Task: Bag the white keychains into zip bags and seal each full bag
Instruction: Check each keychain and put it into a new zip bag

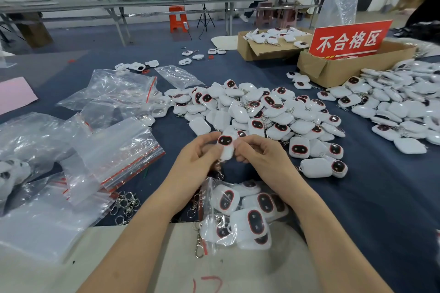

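My left hand (200, 153) and my right hand (258, 153) together pinch one white keychain (226, 147) with a dark oval face, its metal clip hanging below. It is held above an open zip bag (238, 216) that lies near the table's front edge with several white keychains inside. A big pile of loose white keychains (257, 112) lies just beyond my hands. A second heap of keychains (400, 102) spreads at the right.
Empty zip bags with red seals (114, 150) are stacked at the left, loose metal clips (126, 204) beside them. Two cardboard boxes (333, 69) and a red sign (350, 39) stand at the back right. A person walks by the far benches.
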